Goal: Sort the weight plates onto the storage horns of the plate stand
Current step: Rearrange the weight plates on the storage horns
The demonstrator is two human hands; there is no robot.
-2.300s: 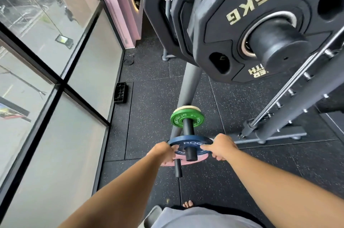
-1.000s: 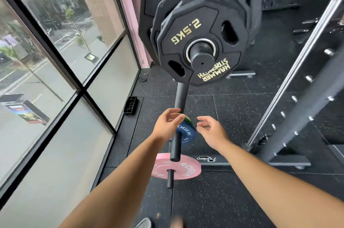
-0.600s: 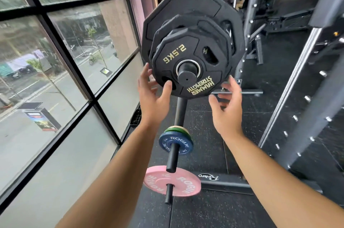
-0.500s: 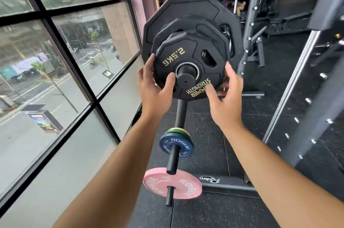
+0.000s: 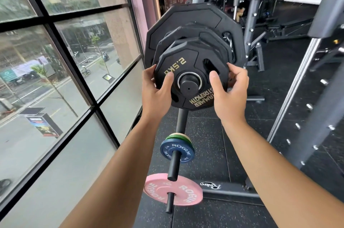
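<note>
At 6 o'clock, lowest and nearest, a pink Rogue plate [image 5: 186, 188] sits on the bottom horn. A blue Rogue plate [image 5: 183, 150] is on the horn above, with a green plate [image 5: 178, 137] touching its back.

At centre view both hands grip the black 2.5 kg plate [image 5: 178, 63], which hangs on the top horn [image 5: 189, 88]. The left hand [image 5: 156, 93] curls round its rim at 9 o'clock and the right hand [image 5: 229, 91] at 3 o'clock, thumbs flat on the face.

The plate is probably light for two hands, stiff and rubber-coated, so not slippery. The rim or the grip slots look like the sound holds. It likely has to slide straight along the horn toward the person, or the bore may bind.

Two larger black plates [image 5: 186, 19] stand just behind it. The window [image 5: 55, 78] is close at 9 o'clock and a rack upright [image 5: 307, 88] at 3 o'clock, so the open room lies toward the person.
</note>
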